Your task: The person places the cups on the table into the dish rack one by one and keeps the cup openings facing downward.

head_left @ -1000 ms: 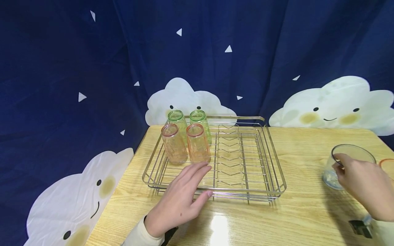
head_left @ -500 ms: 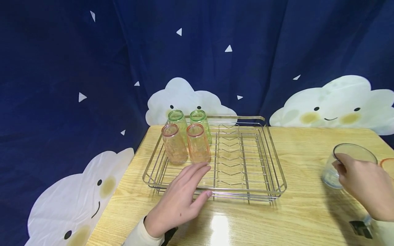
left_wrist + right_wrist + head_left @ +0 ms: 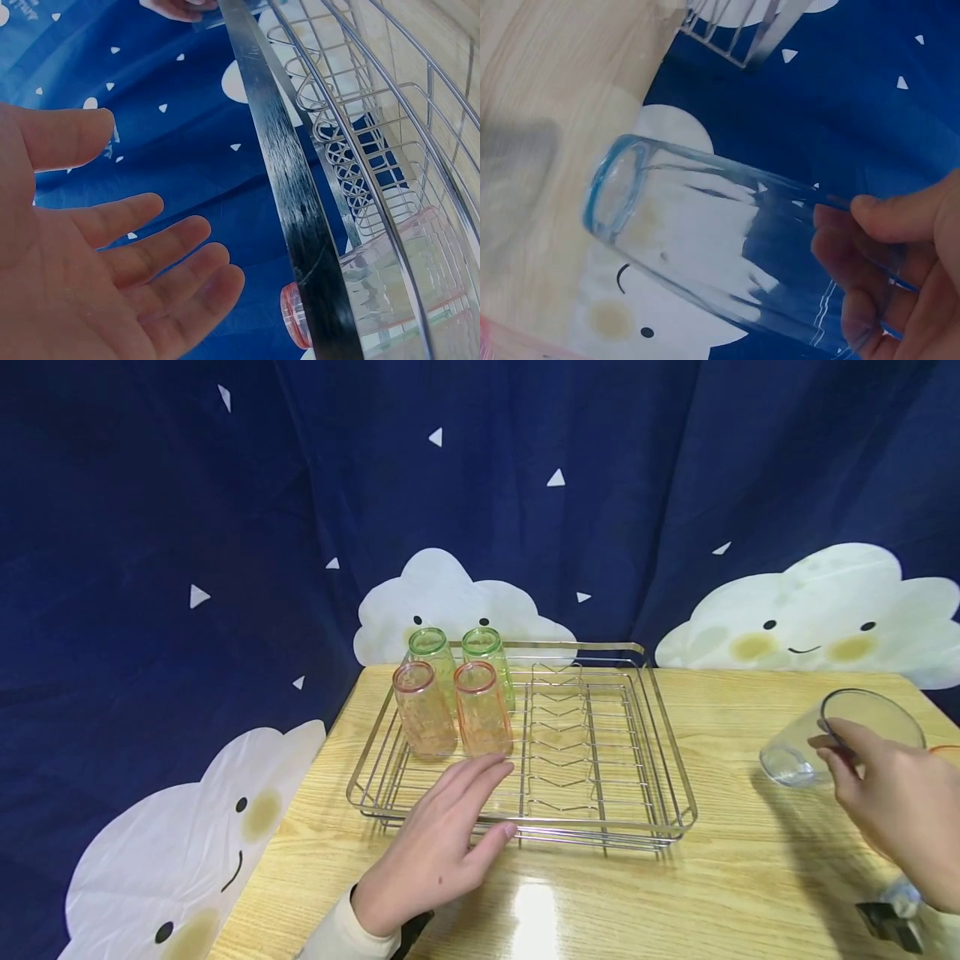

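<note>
My right hand (image 3: 900,810) pinches a clear, blue-tinted drinking glass (image 3: 787,753) near its rim, thumb on one side and fingers on the other. The glass is tilted, its base pointing left, and looks raised off the table in the right wrist view. My left hand (image 3: 442,847) hovers at the front edge of a wire dish rack (image 3: 585,825), fingers extended and holding nothing; a gap separates it from the rail in the left wrist view. Upside-down glasses stand in the rack's left part: a pink one (image 3: 426,718) and an orange one (image 3: 484,718) before two green ones (image 3: 491,650).
Behind my right hand, an orange-rimmed glass (image 3: 947,749) is mostly hidden at the right edge. The wooden table (image 3: 735,893) extends around the rack. A dark blue curtain (image 3: 510,510) with cloud prints hangs behind and at the left.
The blue-tinted glass went from standing on the table to tilted and lifted, its base swinging left, as my right hand moved slightly. My left hand and the rack stayed put.
</note>
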Action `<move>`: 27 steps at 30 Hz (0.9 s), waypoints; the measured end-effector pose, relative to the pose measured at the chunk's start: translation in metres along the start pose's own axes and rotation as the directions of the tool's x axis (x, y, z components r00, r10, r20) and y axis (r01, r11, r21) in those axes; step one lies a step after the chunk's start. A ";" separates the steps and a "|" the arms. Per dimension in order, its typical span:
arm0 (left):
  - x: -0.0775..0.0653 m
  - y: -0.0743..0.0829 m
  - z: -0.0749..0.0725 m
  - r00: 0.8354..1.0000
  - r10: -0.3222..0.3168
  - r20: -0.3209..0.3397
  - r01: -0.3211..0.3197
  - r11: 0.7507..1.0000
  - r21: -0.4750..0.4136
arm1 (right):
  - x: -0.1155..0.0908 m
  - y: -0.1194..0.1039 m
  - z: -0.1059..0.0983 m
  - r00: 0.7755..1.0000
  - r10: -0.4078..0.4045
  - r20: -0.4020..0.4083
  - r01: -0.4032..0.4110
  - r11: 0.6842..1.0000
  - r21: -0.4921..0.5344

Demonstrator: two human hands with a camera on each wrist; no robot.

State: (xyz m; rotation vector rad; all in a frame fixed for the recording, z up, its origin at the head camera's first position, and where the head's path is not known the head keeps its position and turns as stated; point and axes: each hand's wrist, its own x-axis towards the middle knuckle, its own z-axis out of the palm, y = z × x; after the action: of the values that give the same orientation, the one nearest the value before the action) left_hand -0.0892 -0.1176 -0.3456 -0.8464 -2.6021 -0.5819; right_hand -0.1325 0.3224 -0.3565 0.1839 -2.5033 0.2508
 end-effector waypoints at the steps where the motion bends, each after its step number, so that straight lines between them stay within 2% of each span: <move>1: 0.000 0.000 0.000 1.000 0.000 0.000 0.000 1.000 -0.001 | 0.000 -0.002 -0.001 1.000 0.016 0.002 -0.016 1.000 0.008; 6: 0.001 0.000 0.000 1.000 0.003 -0.002 -0.003 1.000 0.000 | -0.001 -0.011 -0.007 0.997 0.077 -0.012 -0.076 0.995 0.064; 12: 0.000 0.000 -0.001 1.000 0.003 -0.005 -0.003 1.000 0.000 | -0.001 -0.019 -0.012 0.997 0.047 -0.053 -0.040 0.990 0.137; 15: -0.001 0.000 -0.002 1.000 0.005 -0.002 -0.005 1.000 -0.005 | -0.001 -0.023 -0.012 0.994 0.025 -0.105 -0.005 0.982 0.188; 20: -0.002 -0.001 -0.002 1.000 -0.002 0.004 0.002 1.000 -0.005 | -0.001 -0.027 -0.012 0.987 0.003 -0.161 0.040 0.963 0.267; 27: -0.002 -0.004 -0.001 1.000 -0.012 -0.005 0.012 1.000 0.011 | -0.002 -0.032 -0.014 0.978 0.034 -0.205 0.049 0.922 0.384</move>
State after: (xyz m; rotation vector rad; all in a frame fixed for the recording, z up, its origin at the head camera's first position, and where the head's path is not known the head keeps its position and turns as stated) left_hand -0.0906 -0.1221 -0.3466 -0.8252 -2.6055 -0.5719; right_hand -0.1172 0.2941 -0.3424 0.3099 -2.2205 0.7264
